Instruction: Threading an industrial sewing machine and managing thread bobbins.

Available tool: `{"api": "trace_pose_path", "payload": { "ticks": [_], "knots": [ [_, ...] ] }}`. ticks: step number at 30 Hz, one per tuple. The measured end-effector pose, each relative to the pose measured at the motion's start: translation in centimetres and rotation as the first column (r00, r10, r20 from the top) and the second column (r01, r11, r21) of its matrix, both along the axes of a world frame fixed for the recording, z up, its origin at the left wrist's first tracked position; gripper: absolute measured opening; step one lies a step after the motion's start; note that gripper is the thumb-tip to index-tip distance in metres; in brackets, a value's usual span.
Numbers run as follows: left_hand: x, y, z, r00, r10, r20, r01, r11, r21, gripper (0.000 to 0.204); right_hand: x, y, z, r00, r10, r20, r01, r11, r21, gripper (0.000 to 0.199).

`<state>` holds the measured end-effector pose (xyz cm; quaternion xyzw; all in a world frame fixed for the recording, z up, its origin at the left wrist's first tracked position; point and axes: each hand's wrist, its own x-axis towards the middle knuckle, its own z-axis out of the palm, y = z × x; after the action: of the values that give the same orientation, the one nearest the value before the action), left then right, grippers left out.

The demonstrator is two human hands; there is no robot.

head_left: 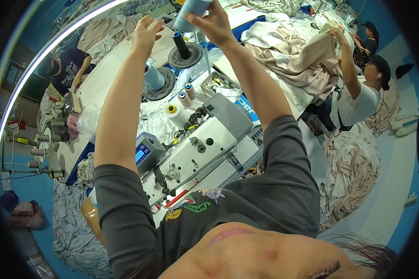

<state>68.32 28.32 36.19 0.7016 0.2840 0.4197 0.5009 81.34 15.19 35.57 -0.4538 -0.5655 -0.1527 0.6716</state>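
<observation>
Right hand (214,23) is raised at the far side, fingers closed around a pale blue thread cone (193,11), held up in the air above the bare black spindle (180,44) on the round stand base. Cone not yet seated, that spindle is still bare. Another blue cone (152,76) already sits on the stand to the left. Left hand (145,35) is up beside it, fingers spread, holding nothing, near the cone but apart. White sewing machine (205,149) is on the worktop below, near side.
</observation>
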Motion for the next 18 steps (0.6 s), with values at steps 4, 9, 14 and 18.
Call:
{"api": "trace_pose_path", "payload": {
  "ticks": [4,9,14,18],
  "knots": [
    [-0.3,1.3,-1.8,0.963,-0.197,0.182,0.217,0.971,-0.101,0.035,0.8,3.5,-0.1,0.987,0.082,-0.142,-0.095,0.992,-0.087,0.057],
    [-1.2,-0.8,-2.5,0.978,-0.092,0.188,0.107,0.991,-0.074,0.015,0.0,4.8,-2.9,0.995,0.049,-0.087,-0.068,0.972,-0.227,0.056],
    [-2.6,-1.7,-2.6,0.99,-0.051,0.132,0.066,0.991,-0.114,0.016,-1.0,5.5,-6.1,0.992,-0.128,0.013,0.123,0.909,-0.397,0.055],
    [-2.4,-2.3,-2.4,0.99,-0.07,0.121,0.083,0.991,-0.101,0.017,-1.8,4.8,-6.0,0.985,-0.168,-0.028,0.14,0.891,-0.432,0.055]
  ]
}}
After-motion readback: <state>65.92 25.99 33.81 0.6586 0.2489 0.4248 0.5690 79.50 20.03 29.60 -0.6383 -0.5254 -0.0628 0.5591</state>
